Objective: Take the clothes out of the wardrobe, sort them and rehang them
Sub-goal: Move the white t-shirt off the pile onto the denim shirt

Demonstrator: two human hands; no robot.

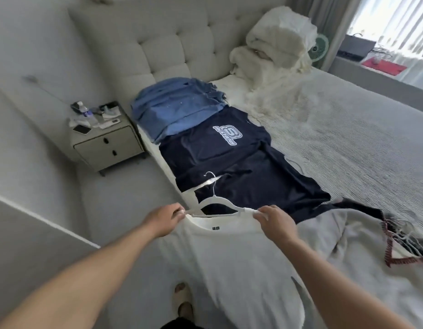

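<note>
I hold up a white T-shirt [232,264] on a white hanger [217,201] over the near edge of the bed. My left hand [166,219] pinches the shirt's left shoulder at the hanger's end. My right hand [274,220] pinches the right shoulder in the same way. Beyond the hanger, a navy T-shirt [229,160] with a white logo lies flat on the bed. Further back sits a stack of blue clothes [177,105]. A light grey garment [329,231] lies to the right of the white shirt.
The bed [348,129] has a tufted headboard [172,43] and a heap of cream bedding [274,46] at its head. A cluttered nightstand [106,141] stands on the left. A fringed dark scarf [395,243] lies at the right. My feet [183,300] show below the shirt.
</note>
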